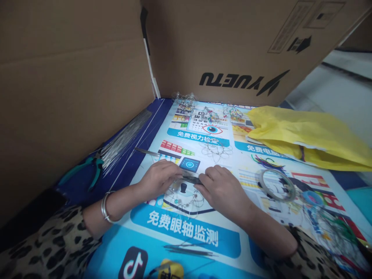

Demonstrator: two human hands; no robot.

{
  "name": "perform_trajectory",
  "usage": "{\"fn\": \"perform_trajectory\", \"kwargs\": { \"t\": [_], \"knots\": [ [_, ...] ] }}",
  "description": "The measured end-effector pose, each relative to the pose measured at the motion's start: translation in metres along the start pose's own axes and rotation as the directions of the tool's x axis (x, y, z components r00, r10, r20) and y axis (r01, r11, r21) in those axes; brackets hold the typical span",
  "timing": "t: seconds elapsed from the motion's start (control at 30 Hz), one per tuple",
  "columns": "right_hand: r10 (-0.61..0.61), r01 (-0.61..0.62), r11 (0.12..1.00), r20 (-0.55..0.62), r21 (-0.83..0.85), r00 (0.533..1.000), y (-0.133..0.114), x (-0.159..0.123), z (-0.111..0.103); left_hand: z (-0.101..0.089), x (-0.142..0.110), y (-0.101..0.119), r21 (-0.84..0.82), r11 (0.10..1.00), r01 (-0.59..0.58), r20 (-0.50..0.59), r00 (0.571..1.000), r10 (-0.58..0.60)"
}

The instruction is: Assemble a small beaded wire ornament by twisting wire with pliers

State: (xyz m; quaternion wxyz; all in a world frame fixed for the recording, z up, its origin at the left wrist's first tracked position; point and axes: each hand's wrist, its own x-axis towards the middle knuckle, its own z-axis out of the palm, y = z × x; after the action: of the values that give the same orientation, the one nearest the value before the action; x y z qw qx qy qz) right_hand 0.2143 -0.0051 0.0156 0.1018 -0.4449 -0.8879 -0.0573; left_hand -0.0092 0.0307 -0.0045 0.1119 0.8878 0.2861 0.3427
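Note:
My right hand (223, 190) is closed around a slim dark metal tool (192, 179), which looks like tweezers, its tip pointing left. My left hand (160, 179) pinches at the tool's tip, its fingers close together. Below the fingers, a looped wire piece with small beads (187, 201) spreads over the printed sheet, seemingly held by the left fingertips. The exact contact between wire and tool is too fine to make out. Another looped wire piece (216, 150) lies just beyond the hands. A thin metal tool (147, 152) rests left of them.
Teal-handled pliers (97, 170) and a bundle of straight wires (128, 141) lie at left. Cardboard walls (232, 46) stand behind and left. At right are a yellow bag (308, 133), a tape roll (277, 185) and tangled wire (331, 228). Dark strips (190, 250) lie in front.

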Motion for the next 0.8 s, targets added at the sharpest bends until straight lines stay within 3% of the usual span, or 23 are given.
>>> {"fn": "perform_trajectory", "kwargs": {
  "t": [0.8],
  "knots": [
    [-0.004,-0.001,0.995,0.043,0.100,0.999,0.0022,-0.0001,0.0025,0.0003,-0.0016,0.0009,-0.036,0.999,0.010,0.024,1.000,-0.009]
  ]
}}
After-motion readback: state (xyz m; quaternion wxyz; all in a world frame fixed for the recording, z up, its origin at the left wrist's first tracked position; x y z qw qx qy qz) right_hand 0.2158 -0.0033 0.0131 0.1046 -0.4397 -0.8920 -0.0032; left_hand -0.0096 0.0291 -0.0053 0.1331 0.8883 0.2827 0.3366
